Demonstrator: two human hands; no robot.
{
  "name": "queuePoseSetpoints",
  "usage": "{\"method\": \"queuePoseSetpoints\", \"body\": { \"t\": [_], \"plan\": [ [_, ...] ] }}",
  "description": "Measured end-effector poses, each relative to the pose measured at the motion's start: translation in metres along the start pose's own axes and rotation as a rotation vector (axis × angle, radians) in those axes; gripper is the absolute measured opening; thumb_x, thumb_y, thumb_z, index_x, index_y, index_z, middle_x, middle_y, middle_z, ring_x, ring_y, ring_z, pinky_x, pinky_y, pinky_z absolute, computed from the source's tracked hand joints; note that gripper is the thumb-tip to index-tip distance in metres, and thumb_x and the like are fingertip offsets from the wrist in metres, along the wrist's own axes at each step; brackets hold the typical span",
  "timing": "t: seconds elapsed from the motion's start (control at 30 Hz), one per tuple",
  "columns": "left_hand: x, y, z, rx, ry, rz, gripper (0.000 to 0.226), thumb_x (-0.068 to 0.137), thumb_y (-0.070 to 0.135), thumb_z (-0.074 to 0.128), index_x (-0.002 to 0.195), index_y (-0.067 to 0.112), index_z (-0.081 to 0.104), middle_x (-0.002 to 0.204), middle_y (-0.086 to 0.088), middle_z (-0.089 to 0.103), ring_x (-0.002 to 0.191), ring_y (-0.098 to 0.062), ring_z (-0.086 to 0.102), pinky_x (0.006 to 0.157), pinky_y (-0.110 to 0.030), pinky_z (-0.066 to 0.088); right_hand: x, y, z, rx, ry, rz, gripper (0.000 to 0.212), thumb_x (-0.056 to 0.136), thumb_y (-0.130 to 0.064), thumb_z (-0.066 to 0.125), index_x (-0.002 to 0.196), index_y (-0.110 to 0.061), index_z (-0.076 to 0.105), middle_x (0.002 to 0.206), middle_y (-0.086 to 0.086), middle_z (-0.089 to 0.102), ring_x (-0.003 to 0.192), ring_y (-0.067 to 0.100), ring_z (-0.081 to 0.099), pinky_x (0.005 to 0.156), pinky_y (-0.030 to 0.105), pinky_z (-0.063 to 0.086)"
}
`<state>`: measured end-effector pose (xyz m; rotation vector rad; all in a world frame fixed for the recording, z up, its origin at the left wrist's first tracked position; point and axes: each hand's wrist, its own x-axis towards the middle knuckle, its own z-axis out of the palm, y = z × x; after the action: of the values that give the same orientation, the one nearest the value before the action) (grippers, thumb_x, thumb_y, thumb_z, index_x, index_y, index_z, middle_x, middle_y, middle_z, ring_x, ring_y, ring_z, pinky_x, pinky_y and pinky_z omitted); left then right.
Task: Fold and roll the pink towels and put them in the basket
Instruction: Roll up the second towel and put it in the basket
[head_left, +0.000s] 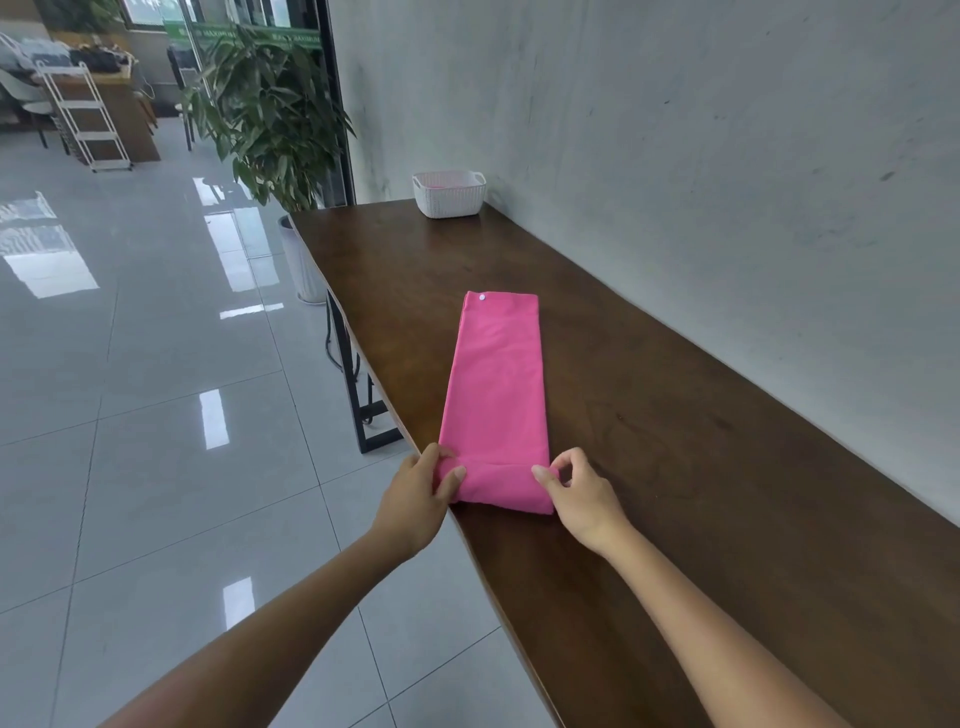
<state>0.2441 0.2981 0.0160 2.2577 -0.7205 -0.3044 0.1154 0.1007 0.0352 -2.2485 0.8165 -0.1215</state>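
From the head view, we have the pink towel (496, 384) folded into a long narrow strip on the dark wooden table (701, 467), running from near us toward the far end, close to the table's left edge. Its near end is turned over into the first fold of a roll. Our left hand (421, 491) grips the left corner of that turned end, thumb on top and fingers curled around the cloth. Our right hand (576, 488) pinches the right corner between thumb and forefinger, the other fingers loosely curled above it.

The white basket (450, 195) stands at the far end of the table against the wall, well apart from the towel; something pink seems to lie inside, though we cannot tell what.

The risks, as we judge them: if one hand rolls ahead of the other, the roll goes crooked and cone-shaped. A loose first turn would leave a slack roll. The left corner sits just beside the table's edge, so the cloth could slip off.
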Motion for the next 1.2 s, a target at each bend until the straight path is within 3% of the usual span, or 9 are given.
{"method": "queuePoseSetpoints", "body": {
  "t": [0.13, 0.27, 0.37, 0.43, 0.5, 0.6, 0.73, 0.93, 1.2],
  "plan": [
    [0.003, -0.011, -0.004, -0.086, -0.105, 0.019, 0.051, 0.093, 0.062, 0.05, 0.132, 0.029, 0.047, 0.127, 0.005, 0.047, 0.109, -0.016, 0.056, 0.094, -0.03, 0.054, 0.002, -0.003, 0.002, -0.04, 0.056, -0.016, 0.039, 0.098, -0.06, 0.046, 0.103, -0.022, 0.049, 0.094, -0.004, 0.06, 0.08, 0.007, 0.057, 0.056, 0.021, 0.039],
    [0.013, -0.007, -0.009, -0.084, -0.094, 0.06, 0.04, 0.095, 0.056, 0.051, 0.117, 0.023, 0.053, 0.113, -0.001, 0.058, 0.095, -0.013, 0.057, 0.071, -0.017, 0.047, 0.0, -0.002, 0.006, -0.138, 0.115, -0.07, 0.044, 0.099, -0.063, 0.034, 0.099, -0.021, 0.048, 0.083, -0.004, 0.061, 0.072, 0.011, 0.059, 0.053, 0.024, 0.039],
    [0.019, 0.003, -0.013, -0.051, -0.11, 0.011, 0.039, 0.098, 0.051, 0.05, 0.113, 0.016, 0.055, 0.103, 0.001, 0.061, 0.088, -0.013, 0.057, 0.064, -0.015, 0.042, -0.002, -0.002, 0.006, -0.251, 0.127, -0.182, 0.053, 0.098, -0.062, 0.029, 0.124, -0.023, 0.054, 0.114, -0.004, 0.055, 0.1, 0.012, 0.057, 0.071, 0.021, 0.043],
    [0.028, 0.007, -0.016, -0.007, -0.143, -0.06, 0.043, 0.098, 0.055, 0.049, 0.111, 0.015, 0.056, 0.1, 0.0, 0.062, 0.088, -0.017, 0.059, 0.067, -0.023, 0.047, -0.004, -0.002, 0.006, -0.273, 0.084, -0.268, 0.063, 0.095, -0.063, 0.034, 0.145, -0.026, 0.044, 0.134, -0.006, 0.044, 0.119, 0.01, 0.049, 0.087, 0.022, 0.046],
    [0.037, 0.012, -0.019, 0.055, -0.14, -0.133, 0.045, 0.095, 0.059, 0.051, 0.105, 0.015, 0.056, 0.095, -0.001, 0.062, 0.083, -0.018, 0.059, 0.063, -0.027, 0.045, -0.005, 0.0, 0.008, -0.279, 0.057, -0.308, 0.066, 0.094, -0.06, 0.05, 0.15, -0.029, 0.035, 0.142, -0.008, 0.038, 0.127, 0.01, 0.045, 0.097, 0.026, 0.047],
    [0.043, 0.02, -0.021, 0.139, -0.003, -0.207, 0.047, 0.087, 0.065, 0.061, 0.094, 0.018, 0.062, 0.081, 0.003, 0.063, 0.07, -0.01, 0.058, 0.053, -0.022, 0.039, 0.0, 0.006, 0.009, -0.266, 0.087, -0.323, 0.058, 0.096, -0.046, 0.061, 0.147, -0.027, 0.041, 0.14, -0.006, 0.043, 0.126, 0.013, 0.048, 0.098, 0.025, 0.046],
    [0.033, 0.02, -0.014, 0.18, 0.156, -0.088, 0.039, 0.09, 0.056, 0.063, 0.101, 0.019, 0.062, 0.1, 0.001, 0.058, 0.088, -0.018, 0.06, 0.069, -0.026, 0.043, 0.008, 0.003, 0.007, -0.204, 0.066, -0.309, 0.051, 0.098, -0.042, 0.06, 0.143, -0.023, 0.048, 0.135, -0.005, 0.044, 0.117, 0.012, 0.051, 0.092, 0.023, 0.045],
    [0.018, 0.001, -0.002, 0.106, 0.123, 0.1, 0.058, 0.092, 0.051, 0.064, 0.14, 0.023, 0.051, 0.135, 0.004, 0.054, 0.115, -0.015, 0.055, 0.098, -0.03, 0.05, 0.023, -0.003, 0.0, -0.183, -0.011, -0.269, 0.044, 0.101, -0.044, 0.054, 0.138, -0.022, 0.051, 0.126, -0.008, 0.041, 0.106, 0.012, 0.055, 0.084, 0.023, 0.043],
    [0.05, 0.003, -0.014, 0.138, 0.064, 0.05, 0.051, 0.089, 0.064, 0.057, 0.12, 0.024, 0.058, 0.106, 0.008, 0.06, 0.09, -0.01, 0.057, 0.079, -0.027, 0.051, 0.043, -0.012, 0.0, -0.142, -0.026, -0.173, 0.036, 0.103, -0.048, 0.043, 0.126, -0.024, 0.056, 0.12, -0.007, 0.05, 0.103, 0.011, 0.054, 0.081, 0.025, 0.042]
  ]
}}
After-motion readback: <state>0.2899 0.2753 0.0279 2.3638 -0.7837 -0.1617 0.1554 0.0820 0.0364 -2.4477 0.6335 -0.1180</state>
